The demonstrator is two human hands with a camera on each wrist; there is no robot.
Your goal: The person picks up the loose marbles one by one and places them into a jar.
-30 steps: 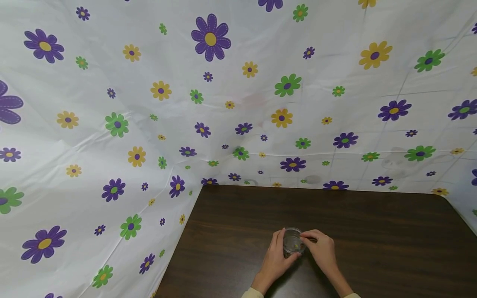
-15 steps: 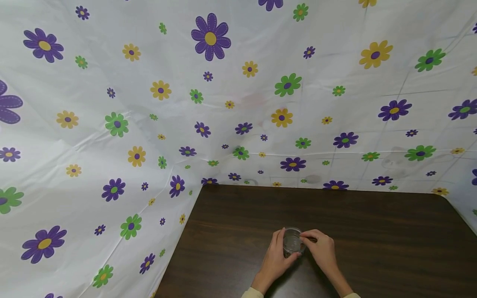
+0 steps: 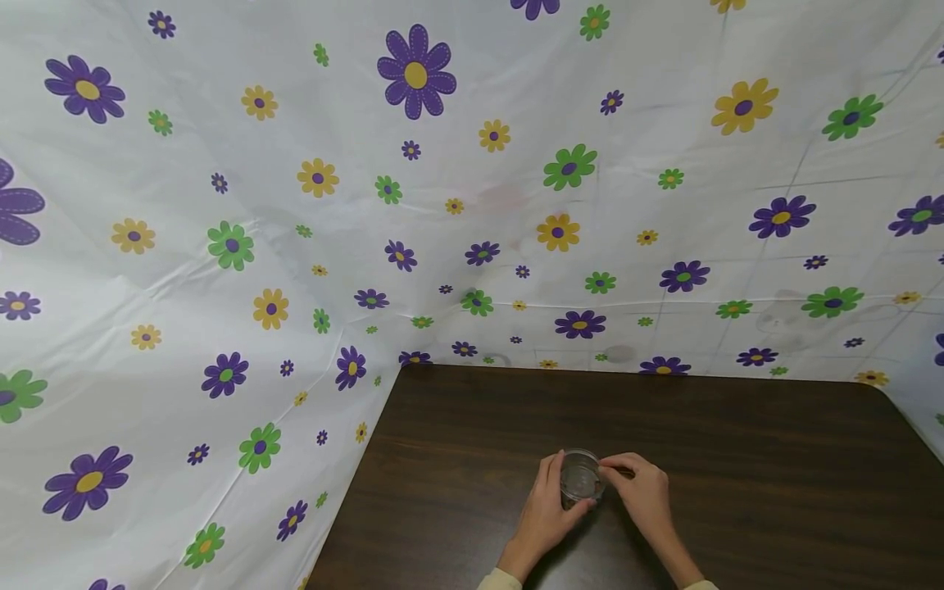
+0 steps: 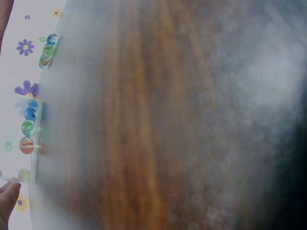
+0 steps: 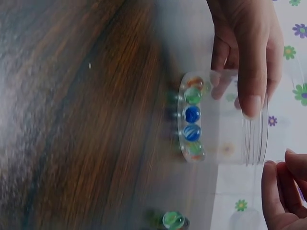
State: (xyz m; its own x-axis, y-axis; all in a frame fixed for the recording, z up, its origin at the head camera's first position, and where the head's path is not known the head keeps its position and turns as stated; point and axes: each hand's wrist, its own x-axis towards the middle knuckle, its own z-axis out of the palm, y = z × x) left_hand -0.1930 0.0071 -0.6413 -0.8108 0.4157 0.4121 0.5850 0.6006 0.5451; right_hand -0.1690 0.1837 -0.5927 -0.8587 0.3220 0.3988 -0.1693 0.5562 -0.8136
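In the head view my left hand (image 3: 544,504) grips a clear plastic jar (image 3: 582,479) from its left side, fingers and thumb wrapped round the wall. Several glass marbles (image 5: 193,115), blue, green and orange, line the jar's bottom in the right wrist view. My right hand (image 3: 643,494) has thumb and forefinger together right at the jar's right rim; I cannot tell whether anything is between them. On the table to the right of the jar, below the right hand, lie loose marbles, a green one (image 5: 173,220) among them. The left wrist view catches several loose marbles (image 4: 48,50) and my left fingers (image 4: 8,199).
The dark wood-grain table (image 3: 472,418) extends behind and to both sides of the hands. A white sheet with purple, green and yellow flowers (image 3: 442,188) hangs behind it and along its left side.
My right hand has shifted slightly right at the rim. A yellowish spot seen in the jar a second ago no longer shows. The left hand and the jar have stayed put.
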